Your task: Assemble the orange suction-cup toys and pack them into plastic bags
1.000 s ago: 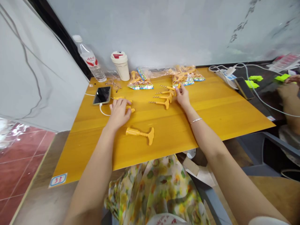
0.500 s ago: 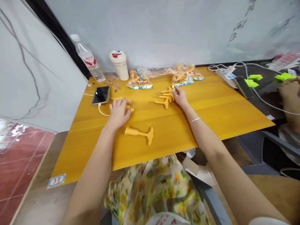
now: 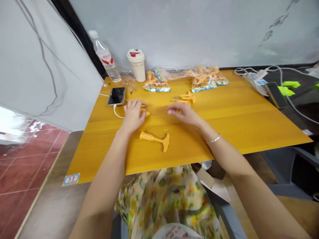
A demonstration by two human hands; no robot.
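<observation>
Fingers (image 3: pixel 136 107) of the left hand (image 3: pixel 133 118) curl down over yellow plastic pieces (image 3: pixel 147 114), partly hiding them; whether they grip cannot be told. The right hand (image 3: pixel 181 113) lies loosely open with nothing held, its fingertips just short of a row of yellow T-handled screws (image 3: pixel 184 98). A larger T-handle (image 3: pixel 156 138) lies on the bench (image 3: pixel 236 129) just nearer the body than the left fingers. Beyond the fingers sit plastic bags (image 3: pixel 156 85) of yellow parts, with a phone (image 3: pixel 116 96) off to their left.

Yellow-orange plastic T-handle (image 3: pixel 155 138), honey-yellow wooden tabletop (image 3: pixel 239 127), green-and-yellow floral skirt (image 3: pixel 161 202), dark red floor tiles (image 3: pixel 32 159)
</observation>
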